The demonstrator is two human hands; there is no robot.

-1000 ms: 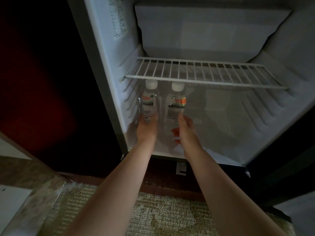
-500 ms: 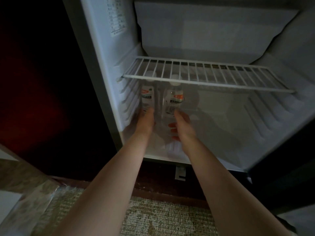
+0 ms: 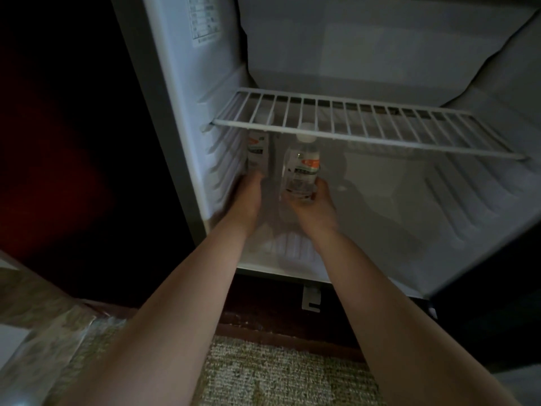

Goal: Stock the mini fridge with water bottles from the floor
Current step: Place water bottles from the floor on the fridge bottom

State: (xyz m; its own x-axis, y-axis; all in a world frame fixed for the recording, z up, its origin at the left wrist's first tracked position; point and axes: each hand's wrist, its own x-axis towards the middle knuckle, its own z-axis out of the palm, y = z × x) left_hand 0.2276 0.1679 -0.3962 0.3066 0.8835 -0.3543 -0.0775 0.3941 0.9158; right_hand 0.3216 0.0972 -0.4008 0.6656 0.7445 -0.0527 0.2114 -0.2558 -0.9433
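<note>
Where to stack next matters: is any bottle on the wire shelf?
No, the wire shelf is bare; the left bottle and right bottle are below it.

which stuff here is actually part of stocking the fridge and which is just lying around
Part of the job:
- white mini fridge
- its white wire shelf
- clear plastic water bottle by the left wall, left hand at its base
- second clear plastic bottle, held by the right hand

Just there:
- printed sticker on the fridge's inner wall
- beige carpet
- white bracket under the fridge

White wire shelf (image 3: 366,124), clear bottles (image 3: 301,168) with orange-and-green labels, beige speckled carpet (image 3: 278,373), white fridge (image 3: 380,54) walls
</note>
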